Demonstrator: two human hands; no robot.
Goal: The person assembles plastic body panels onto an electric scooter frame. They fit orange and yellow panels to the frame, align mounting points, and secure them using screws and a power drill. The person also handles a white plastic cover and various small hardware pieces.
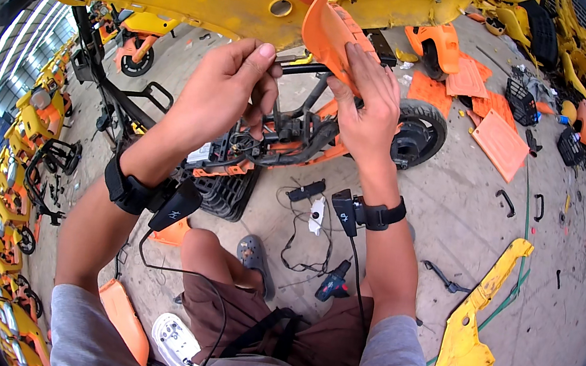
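- The step in hand looks like stripping a panel off a scooter [329,132] lying on the floor.
- The right hand [369,111] has its fingers clamped on the orange panel [329,21], which curls up over the frame.
- The left hand [228,82] pinches together on something small beside the black crossbar [308,69].
- Next move likely calls for freeing the panel's lower edge; a cordless drill [334,282] lies near the knee.

Bent orange plastic scooter panel [328,28], upright above the black frame [292,135], partly stripped.
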